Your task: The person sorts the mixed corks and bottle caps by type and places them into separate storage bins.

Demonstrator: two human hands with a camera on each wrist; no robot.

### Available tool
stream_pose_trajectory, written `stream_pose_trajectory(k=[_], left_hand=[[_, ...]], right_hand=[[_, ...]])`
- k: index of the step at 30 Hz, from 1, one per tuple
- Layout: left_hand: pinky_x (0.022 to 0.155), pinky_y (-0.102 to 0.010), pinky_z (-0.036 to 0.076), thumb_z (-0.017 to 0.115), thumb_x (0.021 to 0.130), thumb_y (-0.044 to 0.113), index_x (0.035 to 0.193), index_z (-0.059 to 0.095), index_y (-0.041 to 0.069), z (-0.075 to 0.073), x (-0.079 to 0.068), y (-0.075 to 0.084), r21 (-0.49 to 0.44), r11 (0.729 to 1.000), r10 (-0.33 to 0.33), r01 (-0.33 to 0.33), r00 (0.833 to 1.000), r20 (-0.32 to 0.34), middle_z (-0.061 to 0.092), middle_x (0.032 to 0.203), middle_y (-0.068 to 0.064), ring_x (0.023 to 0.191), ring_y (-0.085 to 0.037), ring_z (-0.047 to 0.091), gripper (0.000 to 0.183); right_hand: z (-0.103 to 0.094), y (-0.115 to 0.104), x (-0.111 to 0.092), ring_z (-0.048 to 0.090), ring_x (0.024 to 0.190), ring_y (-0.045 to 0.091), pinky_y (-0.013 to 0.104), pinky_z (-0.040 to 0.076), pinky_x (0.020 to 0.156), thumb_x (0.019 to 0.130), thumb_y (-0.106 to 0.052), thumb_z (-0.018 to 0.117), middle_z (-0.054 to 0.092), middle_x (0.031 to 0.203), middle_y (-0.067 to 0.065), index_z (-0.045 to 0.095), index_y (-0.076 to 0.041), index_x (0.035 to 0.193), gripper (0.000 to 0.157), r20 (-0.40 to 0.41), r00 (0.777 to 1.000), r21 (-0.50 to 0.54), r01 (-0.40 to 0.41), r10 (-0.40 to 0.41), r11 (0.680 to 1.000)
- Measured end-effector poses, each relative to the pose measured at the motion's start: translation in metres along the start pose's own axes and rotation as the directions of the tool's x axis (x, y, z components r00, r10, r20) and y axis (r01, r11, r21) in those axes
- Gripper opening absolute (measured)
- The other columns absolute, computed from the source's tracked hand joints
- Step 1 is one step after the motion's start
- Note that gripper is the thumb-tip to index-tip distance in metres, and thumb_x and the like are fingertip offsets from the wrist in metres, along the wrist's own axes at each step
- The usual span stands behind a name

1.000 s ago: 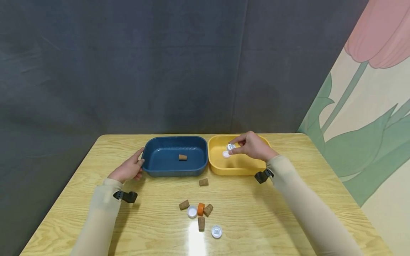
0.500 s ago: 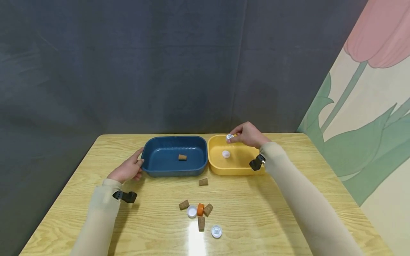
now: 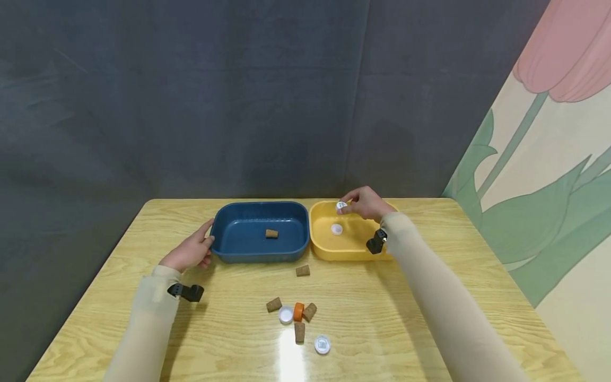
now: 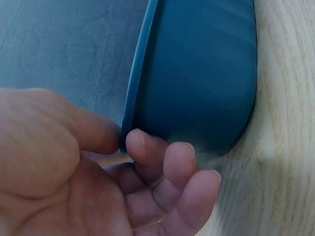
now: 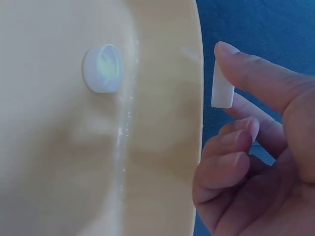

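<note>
At the corner of the blue tray [image 3: 260, 259], my left hand [image 3: 190, 253] pinches the rim, thumb on one side and curled fingers on the other, as the left wrist view shows. My right hand [image 3: 366, 203] holds a white bottle cap [image 5: 223, 88] between thumb and finger above the far side of the yellow tray [image 3: 350, 255]. In the right wrist view this cap is edge-on, just beyond the tray's rim. Another white cap [image 5: 104, 68] lies inside the yellow tray, hollow side showing. One cork [image 3: 271, 233] lies in the blue tray.
Nearer on the wooden table lie several corks [image 3: 299, 332], an orange cap [image 3: 298, 312], an upturned white cap [image 3: 286, 314] and a cap with printing [image 3: 322, 345]. Another cork [image 3: 303, 270] sits just in front of the trays. A dark curtain [image 3: 258, 106] hangs behind the table.
My right hand has moved toward the back of the yellow tray with the cap in its fingers, away from the cap lying there. The left hand has stayed at the blue tray.
</note>
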State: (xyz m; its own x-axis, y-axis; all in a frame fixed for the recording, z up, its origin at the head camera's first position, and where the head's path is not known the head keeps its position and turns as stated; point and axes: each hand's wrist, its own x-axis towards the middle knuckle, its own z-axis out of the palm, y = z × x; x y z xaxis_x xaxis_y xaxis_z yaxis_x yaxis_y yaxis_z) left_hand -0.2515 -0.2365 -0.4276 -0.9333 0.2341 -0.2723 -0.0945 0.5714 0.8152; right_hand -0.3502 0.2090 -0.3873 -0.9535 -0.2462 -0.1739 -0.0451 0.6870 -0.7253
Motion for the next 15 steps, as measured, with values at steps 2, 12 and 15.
stream_pose_trajectory(k=[2, 12, 15], left_hand=[[0.062, -0.037, 0.05, 0.027, 0.111, 0.012, 0.161, -0.003, 0.009, -0.0003, 0.0013, -0.0001, -0.004, 1.0, 0.0, 0.0, 1.0, -0.006, 0.04, 0.074, -0.007, 0.061, -0.019, 0.047, 0.059], [0.063, -0.036, 0.05, 0.027, 0.111, 0.012, 0.161, -0.003, 0.009, 0.0006, 0.0017, 0.0001, -0.004, 1.0, -0.013, 0.013, 1.0, -0.003, 0.039, 0.074, -0.007, 0.061, -0.019, 0.046, 0.059], [0.063, -0.037, 0.05, 0.027, 0.111, 0.012, 0.161, -0.004, 0.01, 0.0002, -0.0001, 0.0007, -0.012, 1.0, -0.019, 0.019, 1.0, 0.003, 0.039, 0.074, -0.007, 0.061, -0.019, 0.045, 0.059]], right_hand=[[0.0001, 0.0014, 0.0009, 0.032, 0.049, 0.009, 0.026, 0.032, 0.05, 0.087, -0.021, 0.08, 0.049, 0.077, 0.004, 0.074, -0.006, 0.115, 0.032, 0.003, 1.0, 0.004, -0.017, 0.017, 1.0], [0.0045, 0.0069, 0.0056, 0.031, 0.048, 0.01, 0.027, 0.032, 0.05, 0.089, -0.016, 0.078, 0.053, 0.083, 0.005, 0.069, -0.006, 0.123, 0.037, 0.076, 0.995, -0.007, -0.06, 0.06, 0.998], [0.0055, 0.0072, 0.0067, 0.03, 0.047, 0.01, 0.027, 0.032, 0.049, 0.088, -0.015, 0.079, 0.051, 0.079, 0.004, 0.069, -0.006, 0.123, 0.037, 0.087, 0.994, -0.005, -0.064, 0.065, 0.998]])
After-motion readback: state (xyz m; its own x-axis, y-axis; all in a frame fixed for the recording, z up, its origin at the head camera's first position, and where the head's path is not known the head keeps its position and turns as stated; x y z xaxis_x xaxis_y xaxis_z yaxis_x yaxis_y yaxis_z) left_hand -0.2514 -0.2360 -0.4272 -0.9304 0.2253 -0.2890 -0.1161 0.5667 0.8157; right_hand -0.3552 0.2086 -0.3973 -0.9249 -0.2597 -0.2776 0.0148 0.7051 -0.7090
